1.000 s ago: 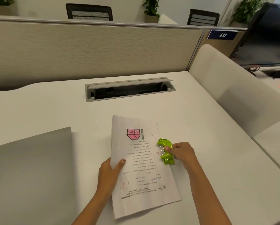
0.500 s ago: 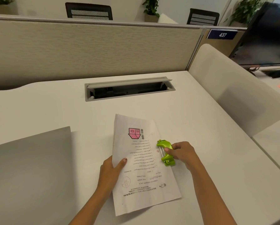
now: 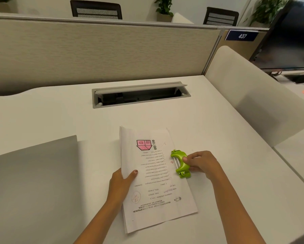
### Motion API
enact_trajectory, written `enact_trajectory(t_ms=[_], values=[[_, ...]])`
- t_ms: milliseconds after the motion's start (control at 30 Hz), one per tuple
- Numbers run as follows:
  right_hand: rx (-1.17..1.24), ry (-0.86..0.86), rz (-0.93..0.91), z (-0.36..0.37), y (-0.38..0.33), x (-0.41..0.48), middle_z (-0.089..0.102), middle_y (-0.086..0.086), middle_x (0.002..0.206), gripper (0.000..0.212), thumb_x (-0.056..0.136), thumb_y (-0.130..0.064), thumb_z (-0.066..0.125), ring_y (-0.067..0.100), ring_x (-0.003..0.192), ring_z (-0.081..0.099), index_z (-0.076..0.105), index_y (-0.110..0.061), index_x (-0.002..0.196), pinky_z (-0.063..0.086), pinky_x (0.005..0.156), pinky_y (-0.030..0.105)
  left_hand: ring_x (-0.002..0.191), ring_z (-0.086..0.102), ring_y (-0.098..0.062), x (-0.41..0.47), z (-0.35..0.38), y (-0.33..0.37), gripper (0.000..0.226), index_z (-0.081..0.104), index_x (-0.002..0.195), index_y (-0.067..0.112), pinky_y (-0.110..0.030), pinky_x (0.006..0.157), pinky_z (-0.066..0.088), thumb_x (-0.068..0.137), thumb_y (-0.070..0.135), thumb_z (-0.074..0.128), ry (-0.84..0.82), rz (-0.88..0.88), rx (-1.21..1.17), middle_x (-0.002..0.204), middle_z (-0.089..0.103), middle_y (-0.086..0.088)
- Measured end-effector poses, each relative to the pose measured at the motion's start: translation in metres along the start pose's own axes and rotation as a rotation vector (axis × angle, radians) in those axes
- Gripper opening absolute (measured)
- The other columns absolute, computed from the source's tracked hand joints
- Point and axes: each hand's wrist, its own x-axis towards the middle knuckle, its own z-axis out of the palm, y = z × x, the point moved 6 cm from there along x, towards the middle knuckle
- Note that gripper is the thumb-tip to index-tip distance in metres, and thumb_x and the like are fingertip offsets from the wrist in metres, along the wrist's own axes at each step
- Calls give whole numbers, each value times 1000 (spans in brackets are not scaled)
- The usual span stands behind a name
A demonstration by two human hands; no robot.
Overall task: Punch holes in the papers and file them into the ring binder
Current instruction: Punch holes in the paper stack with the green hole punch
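A stack of printed papers (image 3: 154,176) lies on the white desk, its top sheet showing a pink house drawing and upside-down text. My left hand (image 3: 122,182) grips the stack's left edge, thumb on top. A green hole punch (image 3: 181,163) sits over the middle of the stack's right edge. My right hand (image 3: 201,163) holds the punch from the right, thumb on its top. The grey ring binder (image 3: 33,182) lies closed to the left of the papers.
An open cable tray (image 3: 140,94) is set into the desk behind the papers. A beige partition (image 3: 98,53) runs along the back, and a low white divider (image 3: 249,95) stands on the right. A dark monitor (image 3: 292,36) stands on the neighbouring desk.
The papers have shifted slightly under my hands. The punch stays on the right edge, with my right hand still on it.
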Motion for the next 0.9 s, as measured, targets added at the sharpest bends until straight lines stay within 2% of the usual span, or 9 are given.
enact_trajectory(t_ms=[200, 267, 333, 467, 533, 633, 700, 800, 900], values=[[-146, -112, 174, 4, -19, 4, 67, 26, 108, 37, 76, -6, 77, 34, 106, 65, 66, 10, 107, 50, 98, 40, 91, 69, -24, 0, 0, 1, 28, 60, 113, 21, -46, 83, 57, 87, 30, 65, 3, -7, 0, 102, 71, 0], [-194, -128, 201, 6, -23, 8, 67, 26, 108, 42, 74, -3, 78, 34, 105, 65, 63, 11, 111, 50, 98, 40, 90, 69, -25, 1, 0, 0, 29, 61, 114, 21, -48, 83, 57, 87, 31, 65, -7, -16, -4, 102, 72, 0], [-237, -141, 229, 7, -23, 13, 69, 23, 97, 44, 74, -2, 77, 32, 96, 67, 62, 12, 113, 51, 97, 40, 90, 70, -25, 3, 0, -1, 30, 61, 114, 21, -48, 83, 57, 87, 31, 66, -17, -27, -7, 102, 72, 0], [-287, -163, 278, 9, -22, 17, 68, 10, 61, 29, 75, -1, 76, 24, 76, 66, 65, 6, 100, 51, 96, 37, 91, 70, -25, 6, 0, -4, 32, 62, 115, 22, -49, 84, 56, 85, 33, 67, -41, -38, -14, 103, 73, 0], [-287, -160, 285, 8, -21, 19, 68, 11, 66, 22, 74, 0, 77, 22, 72, 66, 66, 3, 92, 52, 95, 37, 91, 70, -25, 7, 0, -5, 31, 63, 114, 22, -49, 83, 56, 85, 33, 67, -55, -47, -24, 103, 73, -1], [-317, -162, 297, 8, -18, 23, 68, 12, 81, 28, 75, -5, 77, 25, 87, 67, 67, 2, 100, 51, 97, 35, 90, 71, -26, 8, 0, -7, 32, 63, 114, 20, -50, 83, 57, 85, 32, 67, -62, -55, -30, 102, 74, -2], [-333, -167, 321, 9, -17, 24, 67, 10, 79, 18, 78, -7, 75, 24, 92, 65, 66, -1, 93, 49, 99, 33, 89, 71, -26, 7, 0, -7, 31, 63, 114, 19, -49, 82, 57, 86, 32, 67, -56, -50, -25, 101, 74, -2], [-342, -157, 342, 9, -17, 22, 67, 6, 69, 12, 79, -7, 73, 19, 79, 65, 63, -5, 75, 48, 100, 32, 88, 71, -26, 6, 1, -5, 28, 63, 112, 19, -49, 82, 57, 87, 30, 66, -54, -38, -29, 100, 73, -2], [-362, -162, 340, 9, -15, 24, 67, 6, 80, 12, 80, -11, 73, 17, 85, 66, 63, -8, 75, 46, 102, 30, 89, 70, -27, 6, 1, -4, 27, 63, 111, 18, -49, 82, 57, 87, 28, 66, -60, -37, -36, 100, 73, -4]])
